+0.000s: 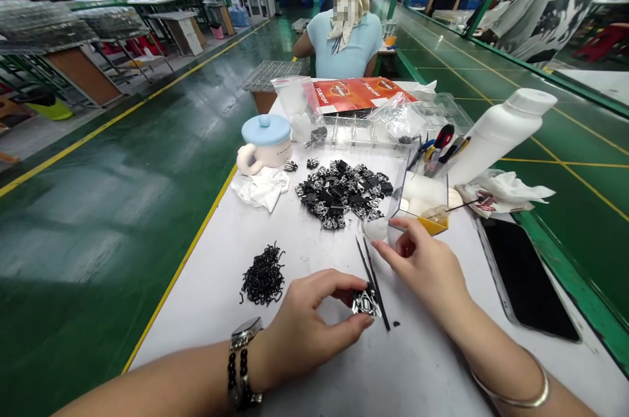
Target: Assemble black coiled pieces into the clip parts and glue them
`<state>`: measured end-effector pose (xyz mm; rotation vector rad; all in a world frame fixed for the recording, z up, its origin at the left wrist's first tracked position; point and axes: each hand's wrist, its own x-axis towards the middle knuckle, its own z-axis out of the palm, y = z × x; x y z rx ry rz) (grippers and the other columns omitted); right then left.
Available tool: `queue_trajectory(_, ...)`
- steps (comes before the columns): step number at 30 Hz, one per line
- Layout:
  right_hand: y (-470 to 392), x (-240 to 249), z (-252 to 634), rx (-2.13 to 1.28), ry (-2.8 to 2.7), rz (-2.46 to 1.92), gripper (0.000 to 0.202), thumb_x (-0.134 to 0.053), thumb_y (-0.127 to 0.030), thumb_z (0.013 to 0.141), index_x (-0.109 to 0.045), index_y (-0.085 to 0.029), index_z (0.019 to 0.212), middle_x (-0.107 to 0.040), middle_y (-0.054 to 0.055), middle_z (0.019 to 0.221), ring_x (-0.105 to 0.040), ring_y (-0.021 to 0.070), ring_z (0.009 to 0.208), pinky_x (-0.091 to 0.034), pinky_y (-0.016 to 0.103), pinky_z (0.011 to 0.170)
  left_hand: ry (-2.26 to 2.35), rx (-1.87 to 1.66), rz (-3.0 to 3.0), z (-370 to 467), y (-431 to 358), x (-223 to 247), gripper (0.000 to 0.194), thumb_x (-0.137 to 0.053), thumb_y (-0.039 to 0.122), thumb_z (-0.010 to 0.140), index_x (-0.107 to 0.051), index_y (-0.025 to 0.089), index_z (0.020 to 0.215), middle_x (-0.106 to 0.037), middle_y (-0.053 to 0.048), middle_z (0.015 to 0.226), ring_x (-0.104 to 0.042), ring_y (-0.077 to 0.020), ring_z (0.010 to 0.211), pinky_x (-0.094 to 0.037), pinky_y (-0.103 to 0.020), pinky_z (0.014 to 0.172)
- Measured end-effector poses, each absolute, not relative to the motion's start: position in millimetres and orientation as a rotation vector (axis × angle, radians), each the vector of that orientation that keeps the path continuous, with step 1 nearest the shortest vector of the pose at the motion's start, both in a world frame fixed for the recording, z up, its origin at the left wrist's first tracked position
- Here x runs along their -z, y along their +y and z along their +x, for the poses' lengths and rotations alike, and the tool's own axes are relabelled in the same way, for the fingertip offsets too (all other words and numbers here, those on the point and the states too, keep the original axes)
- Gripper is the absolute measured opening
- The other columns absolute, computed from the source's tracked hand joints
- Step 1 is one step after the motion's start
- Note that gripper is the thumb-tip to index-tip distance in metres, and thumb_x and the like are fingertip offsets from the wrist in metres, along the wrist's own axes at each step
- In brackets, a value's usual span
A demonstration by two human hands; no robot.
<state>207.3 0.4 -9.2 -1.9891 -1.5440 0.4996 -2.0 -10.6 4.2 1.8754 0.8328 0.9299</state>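
My left hand (314, 312) pinches a small black-and-silver metal part (366, 303) between thumb and fingertips, just above the white table. My right hand (425, 263) has its thumb and index finger apart beside a small whitish piece (377, 229); whether they touch it I cannot tell. Slender black tools (372, 273), resembling tweezers, lie between my hands, with a tiny black bit (396, 323) near their lower end. Beyond is a heap of similar black-and-silver parts (339, 191). Left of it sits a pile of small curved black pieces (264, 276).
A lidded mug (268, 141) and crumpled tissue (260, 189) stand at the left. On the right are a clear tool holder (417, 197), a white bottle (501, 135) and a phone (528, 279). Plastic trays (348, 130) and red packaging (354, 94) lie behind; a person (344, 43) sits beyond.
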Motion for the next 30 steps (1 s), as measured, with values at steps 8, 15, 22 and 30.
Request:
queue_trajectory(8,0.9,9.1,203.2,-0.537,-1.448,-1.751,0.026,-0.063,-0.045,0.074,-0.054,-0.021,0.078,-0.057,0.0,0.067,-0.049,0.0136,0.056,-0.037,0.028,0.054,0.794,-0.909,1.892,-1.8,-9.7,0.4,0.032,-0.064,0.01,0.07,-0.063,0.01,0.102,-0.068,-0.008,0.089,-0.065,-0.015,0.08,-0.055,-0.025,0.075)
queue_trajectory(15,-12.8,-16.6,204.9,-1.293,-0.679,-1.173,0.034,-0.076,-0.036,0.068,-0.047,-0.02,0.078,-0.067,0.005,0.085,-0.065,0.0162,0.072,-0.054,0.026,0.064,0.894,-0.86,1.785,-2.9,-10.4,-0.6,0.029,-0.066,0.013,0.068,-0.064,0.013,0.097,-0.067,-0.004,0.082,-0.064,-0.0126,0.074,-0.054,-0.023,0.071)
queue_trajectory(22,-19.3,-39.0,202.0,-1.176,-0.484,-1.053,0.027,-0.075,-0.035,0.07,-0.054,-0.017,0.067,-0.043,-0.003,0.055,-0.039,0.0057,0.048,-0.039,0.016,0.044,0.931,-0.781,1.673,-1.2,-9.3,-0.9,0.026,-0.068,0.016,0.068,-0.065,0.014,0.094,-0.068,-0.004,0.081,-0.065,-0.013,0.072,-0.055,-0.022,0.069)
queue_trajectory(30,-57.9,-30.2,189.1,-0.758,-1.021,-1.067,0.016,-0.066,-0.034,0.079,-0.056,-0.021,0.08,-0.05,0.0,0.066,-0.049,0.0156,0.063,-0.041,0.035,0.066,0.925,-0.791,1.691,-1.7,-10.6,2.5,0.025,-0.068,0.017,0.07,-0.064,0.017,0.095,-0.068,-0.003,0.081,-0.065,-0.0132,0.071,-0.055,-0.023,0.068)
